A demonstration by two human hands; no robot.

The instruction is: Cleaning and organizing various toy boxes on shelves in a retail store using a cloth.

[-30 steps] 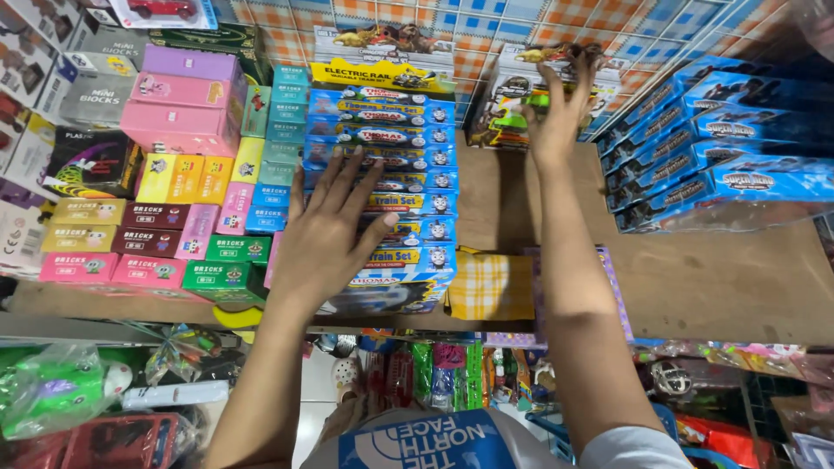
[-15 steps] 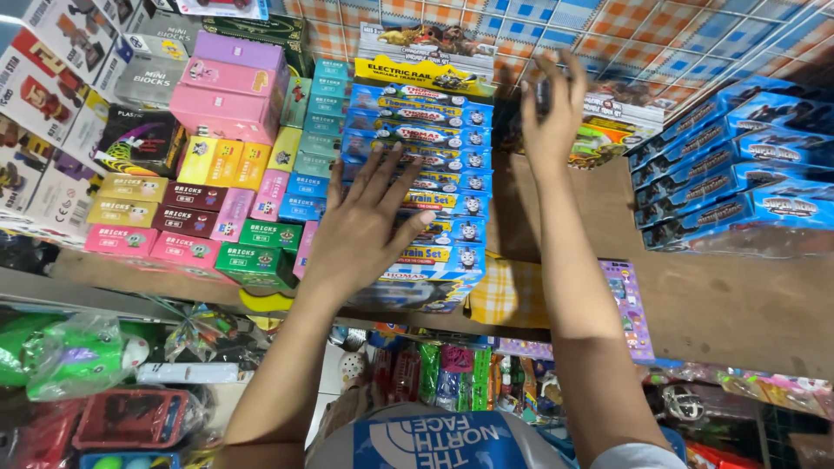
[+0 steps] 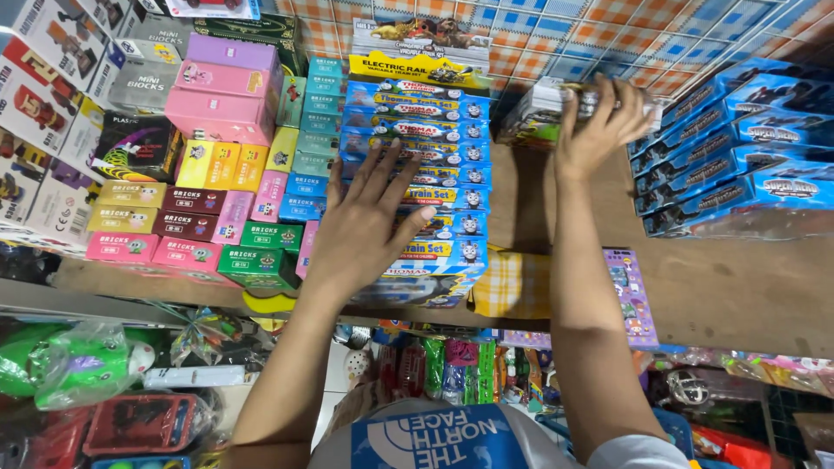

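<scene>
Left hand stays flat, fingers spread, on our blue train-set stack mid-shelf; right hand, fingers curled around the clear toy pack, has shifted it lower at the wooden shelf's back edge, so placement looks underway

Glossy cardboard boxes, seemingly wooden shelf

Two hands are showing: the left hand and the right hand. About nine blue train-set boxes are sitting in one stack on the shelf. Four dark blue boxes are leaning at its right edge. Three pink boxes are stacking near its left side.
</scene>
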